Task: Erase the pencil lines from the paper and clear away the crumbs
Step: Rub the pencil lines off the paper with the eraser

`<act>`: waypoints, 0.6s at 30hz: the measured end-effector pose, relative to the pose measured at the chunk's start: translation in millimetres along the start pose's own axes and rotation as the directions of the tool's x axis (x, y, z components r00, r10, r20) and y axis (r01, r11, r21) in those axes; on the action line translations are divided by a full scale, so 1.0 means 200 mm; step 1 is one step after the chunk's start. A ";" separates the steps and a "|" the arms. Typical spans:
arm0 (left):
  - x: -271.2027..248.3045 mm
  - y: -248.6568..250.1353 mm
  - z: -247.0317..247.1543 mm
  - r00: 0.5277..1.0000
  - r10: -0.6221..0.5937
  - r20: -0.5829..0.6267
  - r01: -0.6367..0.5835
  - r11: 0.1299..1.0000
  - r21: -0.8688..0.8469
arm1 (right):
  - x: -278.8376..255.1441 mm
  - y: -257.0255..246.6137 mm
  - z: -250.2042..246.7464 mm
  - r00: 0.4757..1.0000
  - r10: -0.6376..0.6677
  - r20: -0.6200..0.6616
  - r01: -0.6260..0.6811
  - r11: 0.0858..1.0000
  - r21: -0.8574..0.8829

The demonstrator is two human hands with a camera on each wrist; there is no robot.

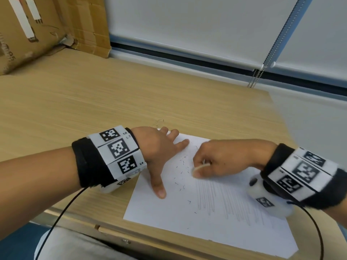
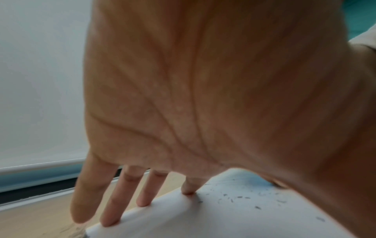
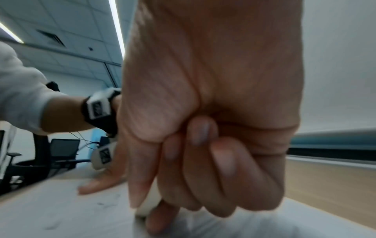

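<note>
Pinching a pale eraser [image 1: 200, 167] between thumb and curled fingers, the right hand [image 1: 223, 159] presses it down onto the paper [image 1: 206, 228] near the sheet's middle; in the right wrist view the eraser [image 3: 149, 202] shows only as a light sliver below the thumb, its tip against the white surface. The left hand [image 1: 156, 149] lies flat and spread on the paper's far left corner, thumb stretched toward the near side, fingertips [image 2: 143, 202] resting along the sheet's far edge, with the outermost ones over the desk [image 1: 93, 102]. Between the two hands dark crumbs [image 1: 181, 166] are scattered over the sheet, and a few more lie nearer the person. Faint pencil lines [image 1: 231, 201] run in rows across the paper's right half, below the right wrist. The paper sits at the desk's near edge, turned at an angle. A cardboard box [image 1: 37, 25] stands at the far left corner of the desk, and white blinds [image 1: 187, 25] with a bead chain [image 1: 276, 40] hang behind
</note>
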State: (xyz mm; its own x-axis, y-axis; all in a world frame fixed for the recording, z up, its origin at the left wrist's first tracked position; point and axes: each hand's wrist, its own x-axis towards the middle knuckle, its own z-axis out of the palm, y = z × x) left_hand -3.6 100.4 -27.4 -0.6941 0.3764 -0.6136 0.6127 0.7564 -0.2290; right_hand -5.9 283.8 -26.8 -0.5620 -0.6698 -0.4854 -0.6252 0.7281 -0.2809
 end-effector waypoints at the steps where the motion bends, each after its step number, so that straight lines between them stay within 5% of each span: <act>1: 0.00 0.00 0.00 1.000 0.001 -0.002 -0.001 1.000 0.001 | 0.00 -0.01 0.00 0.999 -0.001 0.049 0.000 1.000 0.003; 7: -0.01 0.00 -0.02 1.000 0.002 0.017 -0.002 1.000 0.005 | 0.08 0.09 -0.10 0.974 0.066 -0.218 -0.081 0.995 -0.059; 12: -0.01 0.00 -0.01 1.000 0.008 0.000 -0.008 1.000 0.000 | -0.02 0.03 0.00 0.996 0.022 0.088 -0.022 1.000 -0.002; 18: -0.03 0.00 -0.03 1.000 0.028 0.002 -0.028 1.000 0.004 | 0.09 0.16 -0.07 0.966 0.101 -0.239 -0.108 0.994 -0.018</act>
State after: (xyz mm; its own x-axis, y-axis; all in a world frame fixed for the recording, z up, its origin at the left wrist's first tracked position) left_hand -1.6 102.1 -20.1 -0.6756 0.3964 -0.6216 0.6336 0.7433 -0.2147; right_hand -43.2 293.3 -32.5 -0.7350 -0.6082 -0.2996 -0.5703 0.7936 -0.2118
